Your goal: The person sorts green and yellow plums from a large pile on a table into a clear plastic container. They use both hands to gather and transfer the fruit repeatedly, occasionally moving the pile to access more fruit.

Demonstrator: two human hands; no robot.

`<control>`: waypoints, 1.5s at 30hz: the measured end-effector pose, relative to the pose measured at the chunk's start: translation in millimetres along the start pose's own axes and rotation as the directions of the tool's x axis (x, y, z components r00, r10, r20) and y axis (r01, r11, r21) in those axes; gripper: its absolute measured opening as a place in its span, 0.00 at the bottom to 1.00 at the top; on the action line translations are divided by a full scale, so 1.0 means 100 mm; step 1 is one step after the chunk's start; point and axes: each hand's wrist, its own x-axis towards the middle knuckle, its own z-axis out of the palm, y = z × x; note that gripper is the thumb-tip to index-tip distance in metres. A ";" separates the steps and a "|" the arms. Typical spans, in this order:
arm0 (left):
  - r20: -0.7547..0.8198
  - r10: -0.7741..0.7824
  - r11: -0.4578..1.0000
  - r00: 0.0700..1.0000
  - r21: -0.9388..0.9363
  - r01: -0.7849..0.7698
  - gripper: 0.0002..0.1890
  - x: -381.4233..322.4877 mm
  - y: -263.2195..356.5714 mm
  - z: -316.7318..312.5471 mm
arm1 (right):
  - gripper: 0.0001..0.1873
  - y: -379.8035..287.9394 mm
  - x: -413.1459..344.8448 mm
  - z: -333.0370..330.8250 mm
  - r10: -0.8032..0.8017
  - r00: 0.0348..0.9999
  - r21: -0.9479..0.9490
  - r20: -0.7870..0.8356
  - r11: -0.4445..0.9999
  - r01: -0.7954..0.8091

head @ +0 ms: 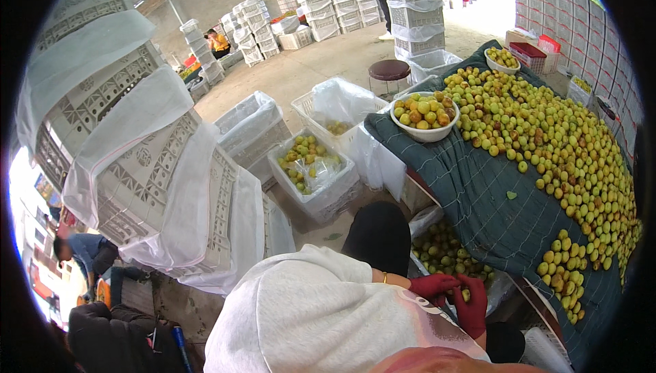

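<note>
Both my hands wear dark red gloves and meet in front of my grey shirt. A round yellow-green fruit, jujube-like, sits in the fingers of my right hand. My left hand, with a gold bracelet at its wrist, has its fingertips close against the right one; whether it grips anything cannot be told. Just beyond my hands, partly beneath the table edge, a plastic-lined crate holds darker green and brown fruits.
A table under dark green netted cloth bears a large fruit heap and a filled white bowl. Near my knee stands a lined fruit crate. Stacked crates rise at left. A stool stands beyond; people work farther off.
</note>
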 end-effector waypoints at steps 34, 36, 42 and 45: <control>0.039 0.690 0.423 0.723 0.788 -0.447 0.14 -0.24 0.73 -1.33 | 0.16 1.05 -2.19 -1.34 0.588 0.421 0.495 -0.690 0.809 -0.318; -0.039 0.706 0.192 0.707 0.972 -0.139 0.14 -0.40 0.87 -1.55 | 0.23 1.29 -2.92 -1.56 0.619 0.283 0.527 -0.732 0.779 -0.339; -0.037 0.718 0.139 0.695 0.986 -0.091 0.12 -0.51 0.85 -1.63 | 0.24 1.30 -4.08 -1.47 0.613 -0.022 0.509 -0.790 0.635 -0.581; -0.029 0.640 0.068 0.768 0.997 -0.019 0.10 -0.53 0.85 -1.56 | 0.23 1.32 -3.86 -1.46 0.635 0.006 0.489 -0.773 0.600 -0.633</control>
